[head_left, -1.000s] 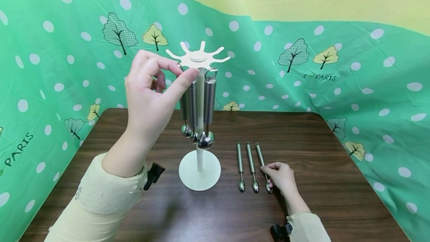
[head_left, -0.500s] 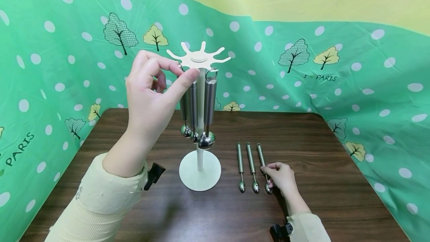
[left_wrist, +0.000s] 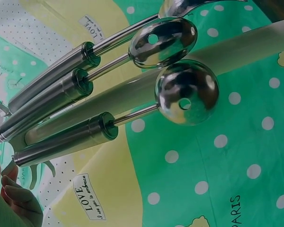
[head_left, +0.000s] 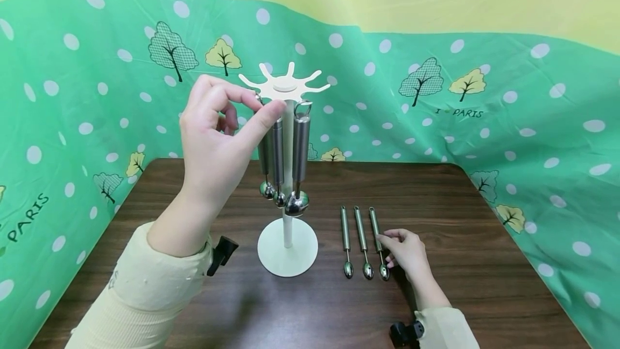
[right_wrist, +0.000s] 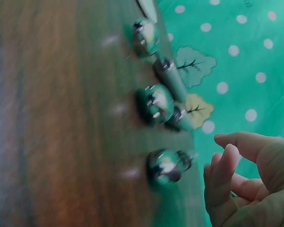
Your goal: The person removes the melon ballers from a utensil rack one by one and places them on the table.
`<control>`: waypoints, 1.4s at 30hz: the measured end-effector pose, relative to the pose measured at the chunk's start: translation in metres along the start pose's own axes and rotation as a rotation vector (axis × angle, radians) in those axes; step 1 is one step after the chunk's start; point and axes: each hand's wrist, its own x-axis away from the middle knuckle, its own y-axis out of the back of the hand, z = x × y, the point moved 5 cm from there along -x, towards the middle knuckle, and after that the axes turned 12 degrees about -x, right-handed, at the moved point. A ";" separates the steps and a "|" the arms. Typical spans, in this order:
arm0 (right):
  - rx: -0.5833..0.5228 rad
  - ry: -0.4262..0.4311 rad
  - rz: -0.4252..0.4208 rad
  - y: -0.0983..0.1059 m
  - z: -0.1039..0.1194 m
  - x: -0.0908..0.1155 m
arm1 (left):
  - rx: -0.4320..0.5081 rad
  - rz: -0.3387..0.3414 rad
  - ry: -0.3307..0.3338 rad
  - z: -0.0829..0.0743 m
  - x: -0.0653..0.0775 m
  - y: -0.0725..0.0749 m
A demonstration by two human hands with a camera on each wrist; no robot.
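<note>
A white rack (head_left: 288, 263) with curved hooks radiating from its top stands upright on the table. Three steel melon ballers hang from it, including the front one (head_left: 301, 147) and the left one (head_left: 263, 158). My left hand (head_left: 205, 128) pinches the left one's hanging ring between thumb and index finger. In the left wrist view, the round bowl (left_wrist: 187, 92) of a hanging melon baller shows a small hole. On the table, my right hand (head_left: 407, 252) hovers beside the rightmost of three lying melon ballers (head_left: 374, 222); its thumb and index finger stand apart in the right wrist view.
The other two lying melon ballers, the left one (head_left: 345, 230) and the middle one (head_left: 360, 230), lie nearly parallel, bowls towards me. Behind the dark wooden table (head_left: 232, 295) hangs a green and yellow patterned cloth (head_left: 368, 139).
My right hand's fingers have come off the rightmost melon baller, which now lies straighter with its bowl slightly further left. My left hand holds its place; the head view has tipped slightly.
</note>
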 end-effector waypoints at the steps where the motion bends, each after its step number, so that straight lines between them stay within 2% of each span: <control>1: -0.007 0.006 0.003 0.000 0.003 0.001 | 0.001 -0.001 -0.001 0.000 0.000 0.000; 12: -0.155 0.089 0.081 -0.013 0.044 0.021 | -0.014 -0.006 -0.003 -0.001 0.002 0.000; 23: -0.272 0.160 0.188 -0.032 0.084 0.050 | 0.005 0.066 0.049 0.005 0.006 0.000; 28: -0.294 0.188 0.233 -0.038 0.099 0.063 | 0.005 0.074 0.041 0.006 0.007 0.000; 37: -0.249 0.270 0.318 -0.045 0.124 0.079 | 0.015 0.060 0.041 0.008 0.006 -0.001; 42: -0.279 0.296 0.342 -0.050 0.135 0.084 | 0.038 0.066 0.073 0.009 0.005 -0.001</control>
